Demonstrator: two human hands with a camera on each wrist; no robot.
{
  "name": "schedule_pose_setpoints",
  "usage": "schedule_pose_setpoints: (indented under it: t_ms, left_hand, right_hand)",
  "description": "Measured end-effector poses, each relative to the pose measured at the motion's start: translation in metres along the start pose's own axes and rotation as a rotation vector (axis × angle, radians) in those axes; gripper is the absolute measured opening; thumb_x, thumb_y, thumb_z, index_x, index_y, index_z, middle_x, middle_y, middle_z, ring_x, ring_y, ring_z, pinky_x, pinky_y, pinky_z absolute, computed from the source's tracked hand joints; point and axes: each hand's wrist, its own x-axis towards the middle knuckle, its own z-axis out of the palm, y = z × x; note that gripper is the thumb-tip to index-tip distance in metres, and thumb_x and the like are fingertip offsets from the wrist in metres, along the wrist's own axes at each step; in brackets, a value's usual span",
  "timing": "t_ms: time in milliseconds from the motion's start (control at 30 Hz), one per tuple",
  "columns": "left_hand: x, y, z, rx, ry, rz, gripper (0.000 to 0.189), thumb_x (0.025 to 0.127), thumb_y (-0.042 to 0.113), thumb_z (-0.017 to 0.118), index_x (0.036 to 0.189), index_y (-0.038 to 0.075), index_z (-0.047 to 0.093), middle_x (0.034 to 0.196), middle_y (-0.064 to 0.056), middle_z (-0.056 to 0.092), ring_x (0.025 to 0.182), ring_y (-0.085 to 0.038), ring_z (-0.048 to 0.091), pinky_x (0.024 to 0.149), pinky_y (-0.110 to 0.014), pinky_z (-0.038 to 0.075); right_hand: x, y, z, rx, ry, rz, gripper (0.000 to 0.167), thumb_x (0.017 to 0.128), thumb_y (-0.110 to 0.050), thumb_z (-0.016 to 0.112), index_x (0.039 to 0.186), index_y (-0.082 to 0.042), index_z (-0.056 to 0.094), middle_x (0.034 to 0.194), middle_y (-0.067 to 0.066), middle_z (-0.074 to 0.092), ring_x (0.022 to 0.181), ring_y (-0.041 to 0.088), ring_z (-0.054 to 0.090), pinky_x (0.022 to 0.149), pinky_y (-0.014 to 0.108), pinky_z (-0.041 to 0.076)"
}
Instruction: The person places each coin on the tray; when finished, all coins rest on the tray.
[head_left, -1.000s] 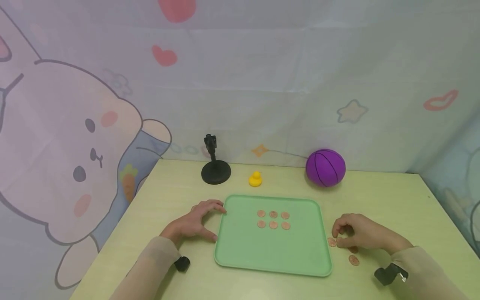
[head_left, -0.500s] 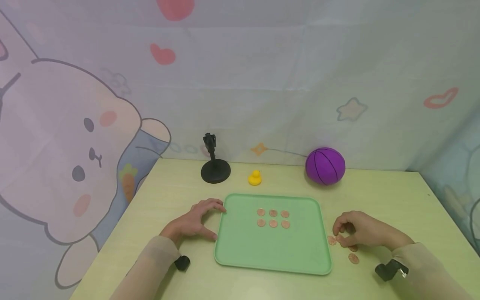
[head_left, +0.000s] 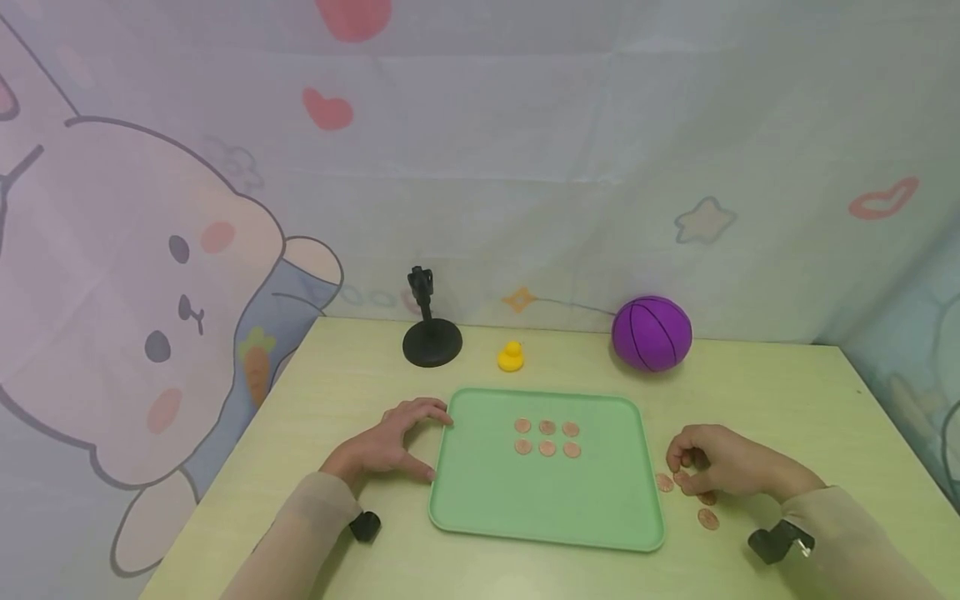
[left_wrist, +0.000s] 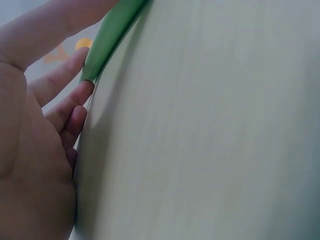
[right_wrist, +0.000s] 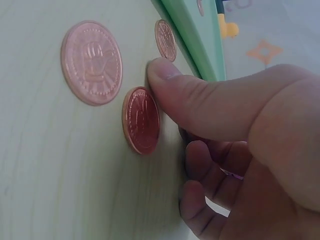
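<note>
A light-green tray [head_left: 547, 508] lies on the table with copper-coloured coins [head_left: 547, 448] in two short rows. My left hand [head_left: 386, 442] rests at its left rim, thumb and fingers spread and touching the edge; in the left wrist view the fingertips meet the green rim [left_wrist: 107, 42]. Right of the tray, my right hand [head_left: 723, 462] has thumb and forefinger closed on a coin [head_left: 680, 477] at table level, largely hidden behind the thumb in the right wrist view. Around it lie loose coins: one by the rim [head_left: 664, 482], one under the hand [right_wrist: 142, 120], one nearer [head_left: 708, 518].
A black round-based stand [head_left: 432, 342], a yellow rubber duck [head_left: 511, 357] and a purple ball [head_left: 652, 333] stand along the back of the pale table [head_left: 787, 392]. A patterned cloth [head_left: 480, 167] hangs behind. Each wrist carries a small black camera [head_left: 776, 542].
</note>
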Motion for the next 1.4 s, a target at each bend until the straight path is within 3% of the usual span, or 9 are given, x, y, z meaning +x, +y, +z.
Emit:
schedule_pose_setpoints:
  t_ms: [567,867,1100,1400]
  left_hand:
    - [-0.0002,0.0003,0.0001,-0.026,-0.003,-0.029,0.074,0.070,0.035,0.097,0.136,0.027,0.063,0.159,-0.003,0.043,0.150,-0.035,0.028,0.120,-0.066,0.012]
    - [-0.0005,0.0011,0.0001,-0.024,-0.003,-0.026,0.074,0.070,0.035,0.097,0.136,0.027,0.063,0.159,-0.004,0.043,0.150,-0.036,0.028,0.119,-0.067,0.012]
    - [-0.0005,0.0007,0.0004,-0.028,-0.003,-0.027,0.074,0.070,0.033,0.097,0.136,0.026,0.063,0.159,-0.005,0.043,0.150,-0.036,0.029,0.119,-0.067,0.013]
    - [-0.0006,0.0011,0.0002,-0.029,-0.004,-0.021,0.074,0.070,0.034,0.097,0.135,0.026,0.063,0.159,-0.005,0.043,0.149,-0.037,0.029,0.119,-0.068,0.013]
  right_hand:
    - [-0.0019,0.0011,-0.0026,-0.046,-0.007,-0.076,0.015,0.094,-0.006,0.076,0.098,-0.009,0.063,0.088,0.004,0.059,0.059,0.007,0.060,0.056,0.028,0.055]
    - [-0.0045,-0.0035,-0.0018,-0.039,0.037,-0.048,0.013,0.094,-0.003,0.075,0.094,-0.009,0.064,0.077,-0.001,0.062,0.057,0.013,0.064,0.056,0.027,0.054]
    - [-0.0066,-0.0042,-0.0045,-0.080,0.075,-0.030,0.016,0.092,0.005,0.072,0.103,-0.006,0.070,0.084,0.002,0.065,0.056,0.013,0.066,0.065,0.025,0.053]
    - [-0.0095,-0.0030,-0.0067,-0.116,0.110,-0.063,0.018,0.091,0.002,0.077,0.107,-0.005,0.077,0.090,0.000,0.067,0.073,0.007,0.066,0.070,0.024,0.054]
